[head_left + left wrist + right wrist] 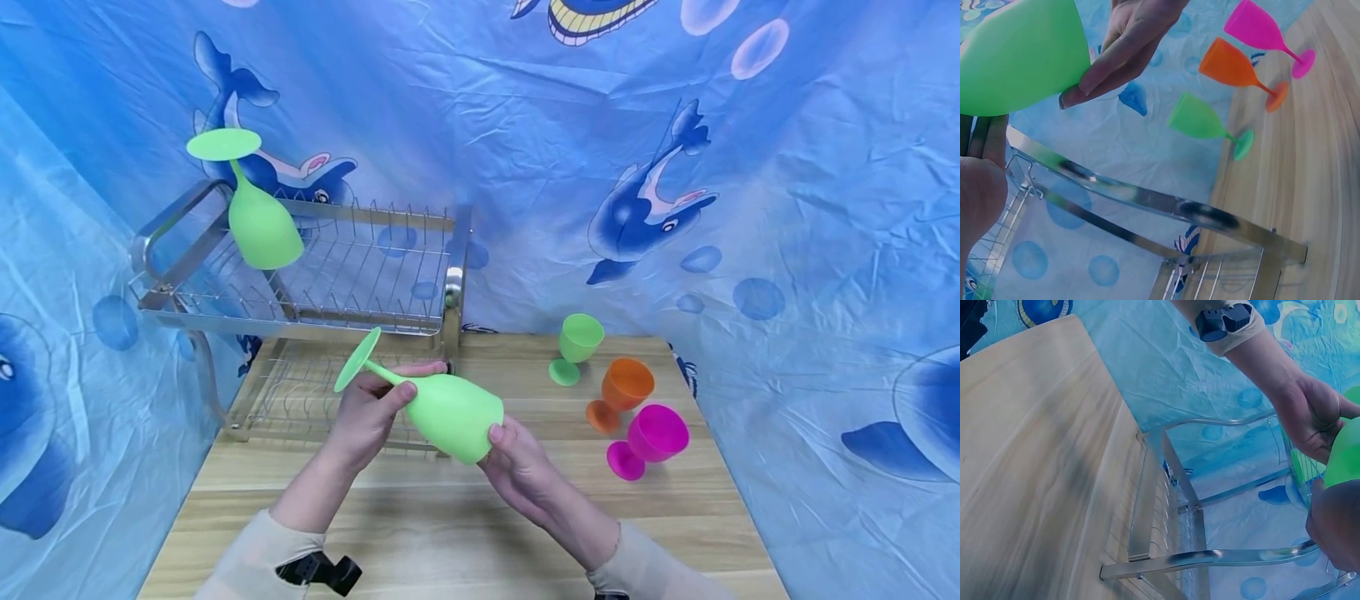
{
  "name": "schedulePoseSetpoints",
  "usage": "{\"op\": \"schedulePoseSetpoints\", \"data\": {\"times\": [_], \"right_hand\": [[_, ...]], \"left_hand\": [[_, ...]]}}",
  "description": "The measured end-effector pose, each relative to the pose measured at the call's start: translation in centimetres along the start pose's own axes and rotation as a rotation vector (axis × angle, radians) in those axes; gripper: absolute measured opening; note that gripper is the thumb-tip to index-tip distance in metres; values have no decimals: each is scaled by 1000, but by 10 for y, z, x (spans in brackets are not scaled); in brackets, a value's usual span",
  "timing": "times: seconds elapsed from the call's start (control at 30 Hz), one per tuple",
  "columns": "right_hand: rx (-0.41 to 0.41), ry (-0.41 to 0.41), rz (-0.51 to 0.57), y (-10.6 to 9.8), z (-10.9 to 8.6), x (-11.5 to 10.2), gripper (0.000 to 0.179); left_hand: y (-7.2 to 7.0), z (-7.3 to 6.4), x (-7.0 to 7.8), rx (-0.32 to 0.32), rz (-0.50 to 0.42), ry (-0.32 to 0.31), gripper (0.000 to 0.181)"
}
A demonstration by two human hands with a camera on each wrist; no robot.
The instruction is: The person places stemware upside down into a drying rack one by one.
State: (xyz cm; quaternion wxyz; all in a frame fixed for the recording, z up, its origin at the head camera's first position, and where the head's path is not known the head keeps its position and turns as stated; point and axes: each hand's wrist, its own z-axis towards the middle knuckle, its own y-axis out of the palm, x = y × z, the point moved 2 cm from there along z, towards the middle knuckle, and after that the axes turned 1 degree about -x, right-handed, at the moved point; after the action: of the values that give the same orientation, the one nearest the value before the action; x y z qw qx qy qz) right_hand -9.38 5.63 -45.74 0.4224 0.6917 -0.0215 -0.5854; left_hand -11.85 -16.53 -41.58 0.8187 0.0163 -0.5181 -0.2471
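- Curling the left grip (367,421) about a light-green, matte, plastic-looking stemmed goblet (453,415) where stem meets bowl, thumb and fingers nearly closed.
- Pinching the same goblet near its rim in the right grip (521,462), thumb on the outer wall, some fingers hidden.
- Tilting between both grips, raised over the pale wood-grain table (442,542), foot toward upper left, mouth toward lower right.
- Showing, right of the right grip, an upright green goblet (581,337), an orange goblet (628,385) and a magenta goblet (658,433) on the table.
- Showing, beyond the left grip, a silver two-tier metal wire rack (453,287), bearing an upside-down light-green goblet (262,225) up top.
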Motion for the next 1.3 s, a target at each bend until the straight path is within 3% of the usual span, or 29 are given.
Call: {"op": "schedulePoseSetpoints", "data": {"times": [0.23,0.33,0.43,0.53,0.67,0.9,1.17,1.3], "right_hand": [[-98,51,-67,1,-2,-3,99],[-137,48,-119,0,-4,-8,96],[-120,20,-212,-6,-3,-14,87],[-73,-54,-344,-14,2,-22,75],[0,-227,-526,-20,18,-39,67],[54,-493,-714,-10,54,-70,72],[98,-611,-899,9,98,-84,80],[101,-675,-942,17,115,-85,80]], "left_hand": [[-9,-4,7,46,56,-56,21],[-12,-4,14,62,78,-71,22],[-15,-4,23,65,104,-82,23],[-19,-3,35,49,115,-78,22],[-26,2,58,16,161,-81,23],[-35,16,108,-32,341,-89,23],[-45,42,161,-43,461,-127,25],[-53,63,188,-8,613,-173,24]]}}
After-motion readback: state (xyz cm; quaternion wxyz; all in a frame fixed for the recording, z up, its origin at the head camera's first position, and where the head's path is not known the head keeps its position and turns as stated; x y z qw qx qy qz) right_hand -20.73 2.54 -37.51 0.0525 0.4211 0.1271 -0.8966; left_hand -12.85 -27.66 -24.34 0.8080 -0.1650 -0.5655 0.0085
